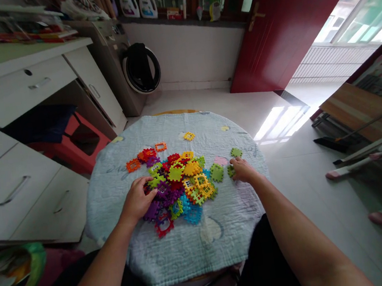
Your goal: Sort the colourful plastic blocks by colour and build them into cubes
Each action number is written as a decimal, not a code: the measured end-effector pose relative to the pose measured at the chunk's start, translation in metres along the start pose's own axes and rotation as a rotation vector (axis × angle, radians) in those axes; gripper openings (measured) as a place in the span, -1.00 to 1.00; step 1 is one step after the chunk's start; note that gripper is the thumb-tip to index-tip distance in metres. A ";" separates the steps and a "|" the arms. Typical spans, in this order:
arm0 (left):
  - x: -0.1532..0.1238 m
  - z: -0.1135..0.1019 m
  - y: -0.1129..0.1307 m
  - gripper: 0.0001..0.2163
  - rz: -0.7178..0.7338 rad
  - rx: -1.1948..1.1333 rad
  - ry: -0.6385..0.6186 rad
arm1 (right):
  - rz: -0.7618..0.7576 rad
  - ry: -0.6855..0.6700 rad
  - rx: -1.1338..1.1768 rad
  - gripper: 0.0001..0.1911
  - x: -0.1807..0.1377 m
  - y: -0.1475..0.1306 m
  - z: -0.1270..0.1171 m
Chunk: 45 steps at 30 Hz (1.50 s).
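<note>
A heap of colourful notched plastic building tiles [175, 173] lies in the middle of a cloth-covered round table. My left hand [138, 200] rests at the heap's left side, thumb and fingers apart, fingertips against a light green tile [155, 181] by the purple ones. To the right of the heap, my right hand [243, 170] has its fingers closed on a green tile [231, 171], partly hidden by them. Two more green tiles lie near it: a larger one [217, 173] to its left and a small one [236, 152] just beyond.
A yellow tile [189, 136] and an orange frame tile [160, 147] lie apart towards the table's far side. The pale blue cloth [191, 251] covers the tabletop. A red stool [85, 143] stands at left, and a filled bin [37, 261] at lower left.
</note>
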<state>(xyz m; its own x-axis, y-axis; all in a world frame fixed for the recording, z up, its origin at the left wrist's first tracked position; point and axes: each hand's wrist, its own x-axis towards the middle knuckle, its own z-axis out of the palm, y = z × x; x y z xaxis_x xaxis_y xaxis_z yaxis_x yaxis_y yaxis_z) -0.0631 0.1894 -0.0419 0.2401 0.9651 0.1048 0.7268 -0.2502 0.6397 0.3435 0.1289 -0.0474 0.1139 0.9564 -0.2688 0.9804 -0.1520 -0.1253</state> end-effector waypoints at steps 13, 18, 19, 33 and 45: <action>0.004 0.008 -0.021 -0.53 -0.094 -0.078 -0.059 | 0.234 0.382 0.230 -0.51 0.025 0.041 -0.018; 0.005 0.008 -0.023 -0.53 -0.118 -0.145 -0.080 | 0.256 0.404 0.195 -0.49 0.041 0.042 -0.011; 0.005 0.008 -0.022 -0.54 -0.115 -0.156 -0.073 | 0.261 0.397 0.191 -0.48 0.043 0.042 -0.009; 0.037 0.002 -0.007 -0.58 -0.125 -0.275 -0.127 | 0.224 0.310 0.156 -0.41 0.055 0.050 0.002; 0.042 0.005 -0.018 -0.64 -0.058 -0.055 -0.064 | 0.162 0.401 0.170 -0.34 0.059 0.061 0.005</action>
<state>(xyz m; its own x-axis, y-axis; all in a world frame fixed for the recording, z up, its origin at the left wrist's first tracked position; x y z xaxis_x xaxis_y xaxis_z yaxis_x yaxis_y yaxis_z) -0.0630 0.2339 -0.0529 0.2403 0.9705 0.0182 0.7044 -0.1873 0.6847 0.4089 0.1754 -0.0755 0.3496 0.9327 0.0884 0.9083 -0.3143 -0.2760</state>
